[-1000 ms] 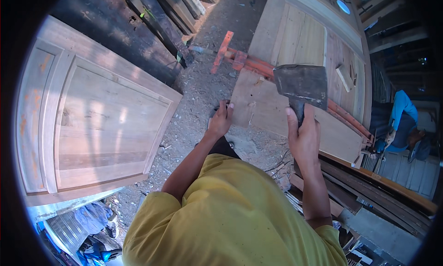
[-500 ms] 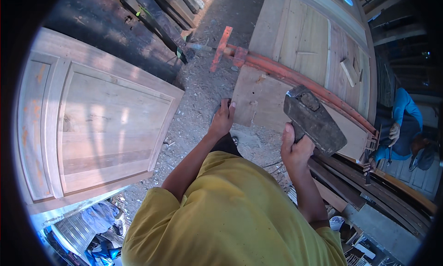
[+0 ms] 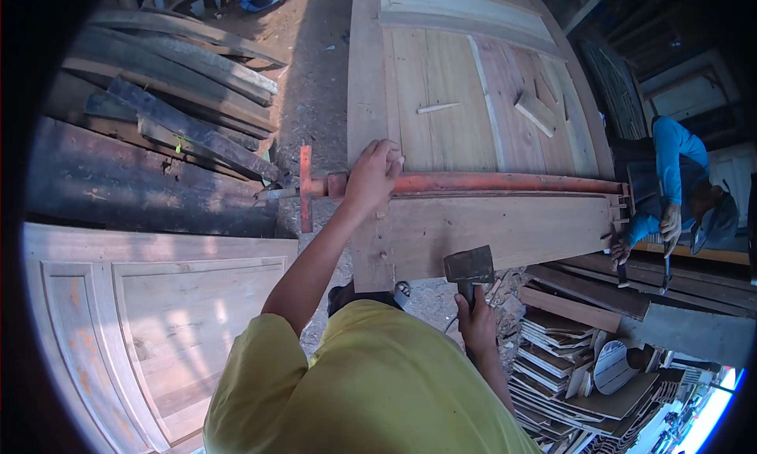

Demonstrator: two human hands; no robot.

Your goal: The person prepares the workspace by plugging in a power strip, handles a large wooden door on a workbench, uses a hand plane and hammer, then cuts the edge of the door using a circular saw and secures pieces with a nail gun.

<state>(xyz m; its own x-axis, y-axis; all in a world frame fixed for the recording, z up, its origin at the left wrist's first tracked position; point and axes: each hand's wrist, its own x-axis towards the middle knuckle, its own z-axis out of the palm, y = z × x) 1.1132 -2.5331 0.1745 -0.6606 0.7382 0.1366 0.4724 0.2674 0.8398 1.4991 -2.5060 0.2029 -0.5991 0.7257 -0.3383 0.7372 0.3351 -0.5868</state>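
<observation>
My right hand (image 3: 479, 324) grips the handle of a heavy sledgehammer (image 3: 468, 265), its dark block head raised in front of a wooden door's near rail (image 3: 505, 229). Over the left end of a long red bar clamp (image 3: 489, 183), my left hand (image 3: 375, 170) is closed with its fingers curled; whether something small is in it is hidden. The clamp lies across the panelled door (image 3: 441, 68), which is laid flat. On the door's panels rest a thin wood sliver (image 3: 438, 107) and a short wood offcut (image 3: 535, 113).
At the right, a co-worker in blue sleeves (image 3: 669, 158) bends by the clamp's far end, holding tools. Another door panel (image 3: 197, 328) lies at the lower left. Planks (image 3: 181, 68) are piled at the upper left, and stacked boards (image 3: 552, 359) stand at the lower right.
My view has swung, shifting the door leftward. My left hand has moved from the near rail's left end up over the clamp. The hammer has turned and now appears smaller, farther from the camera.
</observation>
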